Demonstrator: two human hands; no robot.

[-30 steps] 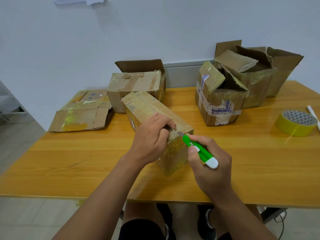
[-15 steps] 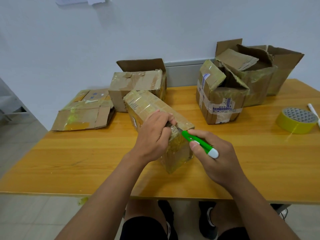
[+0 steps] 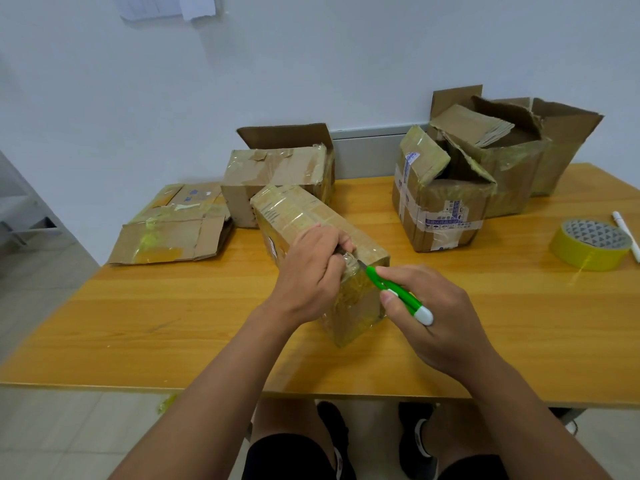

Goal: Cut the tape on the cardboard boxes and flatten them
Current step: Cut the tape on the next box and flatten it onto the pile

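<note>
Head view shows that we clamp the taped box (image 3: 311,237) mid-table with our left hand (image 3: 313,271), fingers curled over its top edge to steady it, while our right hand (image 3: 436,317) grips the green utility knife (image 3: 398,294), blade at that taped edge.

Taped box (image 3: 440,216): blue print on its white tape, too small to read.
Box under the hands (image 3: 304,216): small label print, not readable.
Flattened box (image 3: 173,230): blue marks, unreadable.
</note>
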